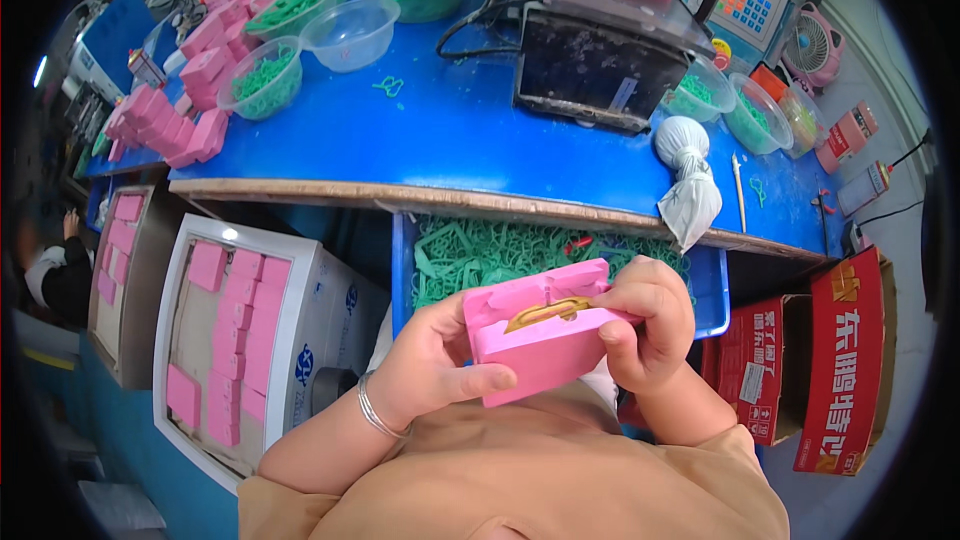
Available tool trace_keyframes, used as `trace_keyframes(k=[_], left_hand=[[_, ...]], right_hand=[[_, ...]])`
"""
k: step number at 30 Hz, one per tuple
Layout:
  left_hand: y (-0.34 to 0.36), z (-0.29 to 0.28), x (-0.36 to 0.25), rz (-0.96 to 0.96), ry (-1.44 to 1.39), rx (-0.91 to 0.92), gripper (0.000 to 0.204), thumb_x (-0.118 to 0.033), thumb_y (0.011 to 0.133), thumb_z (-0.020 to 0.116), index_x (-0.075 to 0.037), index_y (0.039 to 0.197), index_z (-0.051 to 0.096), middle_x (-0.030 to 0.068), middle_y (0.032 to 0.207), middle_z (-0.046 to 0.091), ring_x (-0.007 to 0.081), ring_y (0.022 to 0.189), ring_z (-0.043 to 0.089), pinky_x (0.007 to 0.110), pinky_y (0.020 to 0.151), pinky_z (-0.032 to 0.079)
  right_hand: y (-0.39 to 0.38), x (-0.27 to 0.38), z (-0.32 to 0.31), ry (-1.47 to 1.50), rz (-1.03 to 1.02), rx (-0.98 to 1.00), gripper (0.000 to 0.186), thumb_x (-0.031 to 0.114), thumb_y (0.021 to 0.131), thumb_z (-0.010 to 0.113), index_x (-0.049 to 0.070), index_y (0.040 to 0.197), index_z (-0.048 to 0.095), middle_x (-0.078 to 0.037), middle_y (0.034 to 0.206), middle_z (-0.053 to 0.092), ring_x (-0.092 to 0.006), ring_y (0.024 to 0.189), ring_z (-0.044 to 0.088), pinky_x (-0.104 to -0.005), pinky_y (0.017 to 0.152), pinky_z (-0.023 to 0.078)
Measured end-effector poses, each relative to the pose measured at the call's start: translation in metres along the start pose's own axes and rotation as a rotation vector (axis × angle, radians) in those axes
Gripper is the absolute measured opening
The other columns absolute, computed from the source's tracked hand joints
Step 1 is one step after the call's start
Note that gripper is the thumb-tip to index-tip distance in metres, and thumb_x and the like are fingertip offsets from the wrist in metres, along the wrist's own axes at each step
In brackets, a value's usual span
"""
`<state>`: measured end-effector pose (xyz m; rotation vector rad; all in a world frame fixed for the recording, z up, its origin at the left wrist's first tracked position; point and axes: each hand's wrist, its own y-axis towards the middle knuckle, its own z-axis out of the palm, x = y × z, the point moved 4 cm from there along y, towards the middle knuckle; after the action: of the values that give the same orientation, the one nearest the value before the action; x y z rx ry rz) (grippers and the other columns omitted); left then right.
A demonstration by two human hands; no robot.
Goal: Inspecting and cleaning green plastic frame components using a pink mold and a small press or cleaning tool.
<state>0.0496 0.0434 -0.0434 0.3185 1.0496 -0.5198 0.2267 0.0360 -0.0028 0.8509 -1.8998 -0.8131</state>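
A pink mould block [545, 365] is held in front of my chest, above the near edge of a blue tray [712, 292]. Its two halves are parted along the top, and a gold-coloured curved piece [535, 314] shows in the gap. My left hand [430, 345] is closed round the block's left end, thumb on the near face. At the right end my right hand [650, 315] pinches the block's upper corner, fingers bent over the edge. Green curly scraps [465, 255] fill the tray just beyond the block.
A blue table [400, 140] carries a black machine [585, 65], a knotted white cloth bundle [687, 175] and clear bowls [350, 35], several with green pieces. More pink blocks are stacked at left [205, 65] and on a white-framed unit [228, 340]. Red cartons [850, 370] stand right.
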Motion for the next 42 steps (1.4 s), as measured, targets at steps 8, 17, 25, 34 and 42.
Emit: trace_keyframes(k=[8, 17, 25, 34, 42], left_hand=[[-0.016, 0.001, 0.011, 0.117, 0.705, -0.037, 0.061, -0.016, 0.063, 0.074, -0.003, 0.117, 0.05, 0.0064, 0.09, 0.055, 0.0162, 0.08, 0.052, 0.029, 0.073, 0.042], [-0.016, -0.002, 0.012, 0.144, 0.84, -0.061, 0.053, -0.018, 0.064, 0.075, -0.002, 0.11, 0.055, 0.0101, 0.086, 0.057, 0.0212, 0.076, 0.055, 0.03, 0.069, 0.044], [-0.017, -0.018, 0.017, 0.145, 0.694, -0.184, 0.038, -0.013, 0.061, 0.078, -0.002, 0.094, 0.06, 0.006, 0.08, 0.059, 0.0138, 0.07, 0.051, 0.026, 0.065, 0.041], [-0.033, -0.03, 0.028, 0.069, 0.437, -0.232, 0.038, -0.014, 0.062, 0.078, -0.002, 0.091, 0.058, 0.0062, 0.086, 0.057, 0.0122, 0.072, 0.05, 0.027, 0.068, 0.041], [-0.038, -0.019, 0.033, -0.34, 0.001, -0.041, 0.071, -0.027, 0.064, 0.077, 0.005, 0.119, 0.046, 0.0096, 0.11, 0.056, 0.0157, 0.103, 0.051, 0.028, 0.089, 0.04]], right_hand=[[-0.032, 0.005, 0.024, -0.076, 0.098, 0.102, 0.026, 0.015, 0.065, 0.072, 0.002, 0.081, 0.056, -0.009, 0.069, 0.054, -0.0221, 0.054, 0.05, -0.031, 0.047, 0.039], [-0.044, -0.005, 0.033, -0.03, 0.183, 0.128, 0.022, 0.013, 0.067, 0.07, 0.002, 0.08, 0.055, -0.009, 0.069, 0.054, -0.0233, 0.058, 0.05, -0.0319, 0.05, 0.039], [-0.047, -0.012, 0.021, -0.017, 0.207, 0.117, 0.033, 0.02, 0.065, 0.074, 0.002, 0.084, 0.054, -0.008, 0.074, 0.047, -0.0171, 0.057, 0.044, -0.0268, 0.05, 0.036], [-0.05, -0.014, 0.033, 0.368, 0.456, 0.321, 0.042, 0.028, 0.064, 0.075, 0.0, 0.09, 0.059, -0.01, 0.083, 0.059, -0.0202, 0.071, 0.055, -0.0297, 0.063, 0.042], [-0.065, -0.024, 0.036, 0.702, 0.646, 0.303, 0.034, 0.024, 0.067, 0.074, -0.001, 0.084, 0.059, -0.009, 0.08, 0.056, -0.0169, 0.073, 0.053, -0.0274, 0.065, 0.042]])
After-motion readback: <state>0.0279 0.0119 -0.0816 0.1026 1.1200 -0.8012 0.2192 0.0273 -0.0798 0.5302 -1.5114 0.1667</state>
